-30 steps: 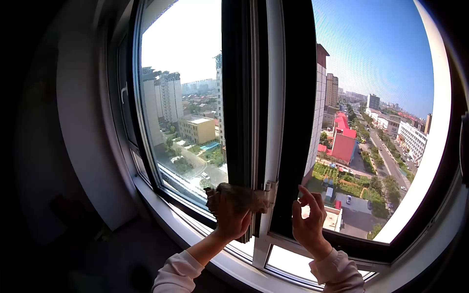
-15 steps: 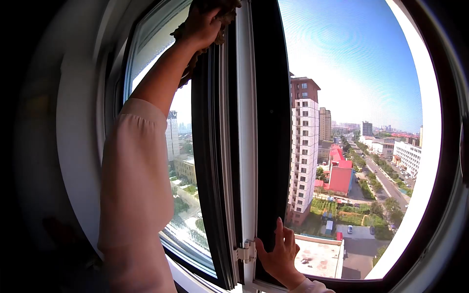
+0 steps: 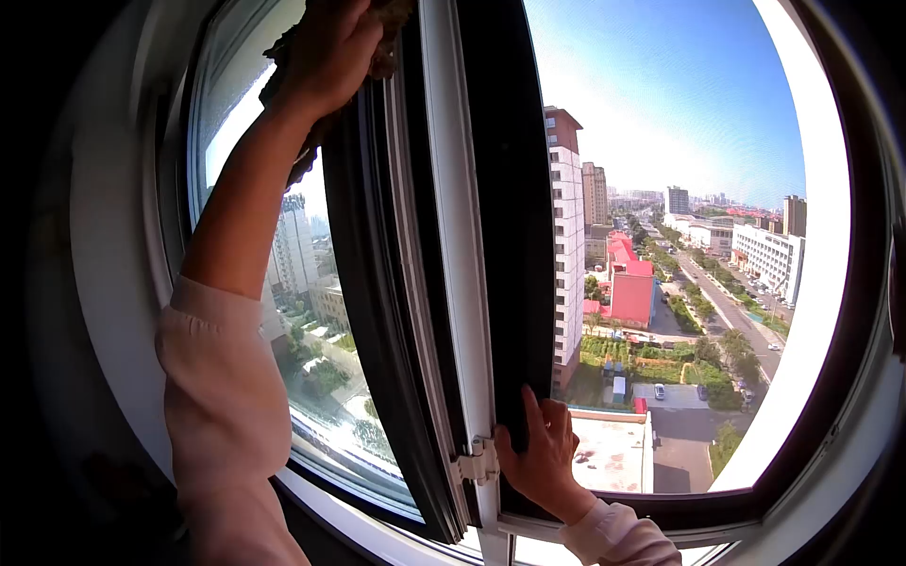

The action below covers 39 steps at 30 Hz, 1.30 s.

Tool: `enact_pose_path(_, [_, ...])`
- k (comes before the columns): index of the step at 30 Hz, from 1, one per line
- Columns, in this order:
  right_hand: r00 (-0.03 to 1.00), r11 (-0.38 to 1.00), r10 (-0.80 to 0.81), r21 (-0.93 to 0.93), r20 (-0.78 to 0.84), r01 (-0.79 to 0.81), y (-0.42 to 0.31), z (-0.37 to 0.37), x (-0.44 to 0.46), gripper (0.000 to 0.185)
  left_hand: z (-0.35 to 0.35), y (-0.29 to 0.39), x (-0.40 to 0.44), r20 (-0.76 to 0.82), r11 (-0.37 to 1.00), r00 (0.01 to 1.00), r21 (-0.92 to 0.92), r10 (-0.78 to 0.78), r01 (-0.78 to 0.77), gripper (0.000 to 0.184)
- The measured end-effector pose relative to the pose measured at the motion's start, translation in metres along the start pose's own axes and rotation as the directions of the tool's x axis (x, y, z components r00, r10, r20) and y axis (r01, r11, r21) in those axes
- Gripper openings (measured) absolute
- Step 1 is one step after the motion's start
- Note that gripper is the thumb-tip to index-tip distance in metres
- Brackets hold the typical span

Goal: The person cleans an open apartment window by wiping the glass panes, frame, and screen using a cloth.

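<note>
My left hand (image 3: 330,57) is raised at the top left, closed around a dark, crumpled cloth (image 3: 389,33). The cloth lies against the upper part of the dark window sash (image 3: 363,236), and some of it hangs below my wrist. Low in the middle, my right hand (image 3: 543,457) rests at the dark window frame (image 3: 505,236). Its index finger points up and its thumb is spread toward a light metal hinge (image 3: 479,462); the other fingers are bent, with nothing visible in them.
The left glass pane (image 3: 316,377) stands at an angle beside the white frame post (image 3: 453,189). Through the right opening, far below, show a tall building (image 3: 566,255), a pink building (image 3: 630,288) and a road (image 3: 722,302). A pale wall (image 3: 113,274) borders the left.
The view has shifted, so the window and both arms sit differently in it. My left hand with the cloth appears further left. My right hand stays by the hinge, fingers slightly more bent.
</note>
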State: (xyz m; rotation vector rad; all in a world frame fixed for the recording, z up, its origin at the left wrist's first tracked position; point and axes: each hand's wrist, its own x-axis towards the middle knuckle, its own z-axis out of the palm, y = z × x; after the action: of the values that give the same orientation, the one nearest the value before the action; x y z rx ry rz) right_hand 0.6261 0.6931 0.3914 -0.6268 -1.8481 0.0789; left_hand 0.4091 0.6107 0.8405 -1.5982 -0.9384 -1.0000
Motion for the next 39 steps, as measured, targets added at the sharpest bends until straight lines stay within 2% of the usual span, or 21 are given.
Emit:
enact_pose_path(3, [0.999, 0.999, 0.031, 0.043, 0.039, -0.032, -0.004, 0.001, -0.018, 0.069, 0.016, 0.09, -0.127, -0.174, 0.967, 0.959, 0.163, 0.223, -0.195, 0.042])
enact_pose_path(4, [0.999, 0.998, 0.026, 0.05, 0.042, -0.028, -0.002, 0.005, -0.026, 0.07, 0.022, 0.115, -0.175, -0.13, 0.955, 0.988, 0.295, 0.085, -0.044, 0.042])
enact_pose_path(5, [0.998, 0.999, 0.03, 0.043, 0.053, -0.033, -0.001, 0.008, -0.033, 0.07, 0.023, 0.132, -0.213, -0.084, 0.991, 0.996, 0.132, 0.044, -0.032, 0.042])
enact_pose_path(6, [0.998, 0.998, 0.046, 0.05, 0.047, -0.048, 0.001, 0.012, -0.041, 0.069, 0.031, 0.147, -0.264, 0.058, 0.995, 0.996, 0.087, -0.063, 0.057, 0.045])
enact_pose_path(7, [0.997, 0.996, 0.064, 0.06, 0.042, -0.067, 0.0, 0.014, -0.048, 0.068, 0.035, 0.159, -0.308, 0.11, 0.988, 0.992, 0.147, -0.058, 0.042, 0.043])
enact_pose_path(11, [0.99, 0.989, 0.139, 0.038, 0.038, -0.141, 0.003, 0.007, -0.079, 0.066, 0.059, 0.216, -0.489, 0.246, 0.995, 0.966, 0.077, -0.081, 0.064, 0.041])
enact_pose_path(13, [0.982, 0.983, 0.186, 0.001, 0.041, -0.186, 0.006, -0.005, -0.098, 0.065, 0.062, 0.227, -0.578, 0.407, 0.989, 0.902, 0.097, -0.143, 0.113, 0.038])
enact_pose_path(16, [0.971, 0.972, 0.234, -0.003, 0.048, -0.234, 0.011, -0.029, -0.128, 0.062, 0.059, 0.225, -0.625, 0.534, 0.973, 0.833, -0.076, -0.145, 0.218, 0.039])
enact_pose_path(19, [0.97, 0.971, 0.24, 0.013, 0.028, -0.24, 0.017, -0.049, -0.149, 0.059, 0.047, 0.233, -0.582, 0.465, 0.918, 0.854, -0.185, -0.233, 0.35, 0.034])
enact_pose_path(21, [0.972, 0.972, 0.232, 0.053, -0.025, -0.231, 0.024, -0.062, -0.159, 0.054, 0.044, 0.235, -0.573, 0.365, 0.948, 0.91, -0.166, -0.195, 0.27, 0.032])
enact_pose_path(23, [0.971, 0.97, 0.238, 0.061, -0.023, -0.237, 0.033, -0.074, -0.165, 0.055, 0.041, 0.222, -0.509, 0.336, 0.987, 0.936, -0.076, -0.106, 0.14, 0.037])
enact_pose_path(25, [0.959, 0.957, 0.282, 0.063, -0.001, -0.282, 0.042, -0.089, -0.168, 0.054, 0.037, 0.21, -0.383, 0.193, 0.996, 0.98, 0.061, 0.052, -0.065, 0.042])
enact_pose_path(26, [0.966, 0.963, 0.257, 0.087, -0.024, -0.254, 0.047, -0.094, -0.17, 0.053, 0.039, 0.208, -0.331, 0.134, 0.964, 0.99, 0.251, 0.054, -0.086, 0.041])
enact_pose_path(28, [0.967, 0.963, 0.254, 0.096, -0.027, -0.251, 0.057, -0.107, -0.17, 0.053, 0.054, 0.192, -0.226, 0.024, 0.973, 0.995, 0.208, 0.101, -0.104, 0.044])
enact_pose_path(29, [0.966, 0.963, 0.255, 0.097, -0.034, -0.25, 0.061, -0.113, -0.17, 0.052, 0.069, 0.182, -0.175, -0.059, 0.981, 0.979, 0.014, 0.193, -0.192, 0.05])
enact_pose_path(30, [0.962, 0.956, 0.273, 0.116, -0.027, -0.268, 0.064, -0.119, -0.17, 0.052, 0.082, 0.182, -0.139, 0.002, 0.987, 0.999, -0.154, 0.036, -0.035, 0.052])
enact_pose_path(32, [0.954, 0.944, 0.3, 0.147, -0.009, -0.296, 0.067, -0.129, -0.167, 0.051, 0.123, 0.173, -0.086, -0.031, 0.959, 0.993, -0.266, -0.114, 0.102, 0.053])
enact_pose_path(35, [0.958, 0.949, 0.286, 0.143, -0.007, -0.282, 0.082, -0.137, -0.167, 0.051, 0.191, 0.159, -0.093, -0.221, 0.988, 0.974, 0.155, 0.049, -0.014, 0.053])
enact_pose_path(37, [0.939, 0.917, 0.342, 0.21, 0.02, -0.339, 0.089, -0.149, -0.165, 0.05, 0.209, 0.194, -0.132, -0.297, 0.951, 0.952, 0.306, 0.066, 0.03, 0.052])
enact_pose_path(38, [0.926, 0.907, 0.367, 0.188, 0.085, -0.377, 0.095, -0.157, -0.168, 0.053, 0.213, 0.207, -0.159, -0.276, 0.973, 0.961, 0.211, -0.032, 0.093, 0.052])
enact_pose_path(39, [0.906, 0.895, 0.395, 0.159, 0.15, -0.417, 0.104, -0.161, -0.17, 0.056, 0.214, 0.226, -0.191, -0.186, 0.964, 0.953, 0.072, -0.239, 0.256, 0.052])
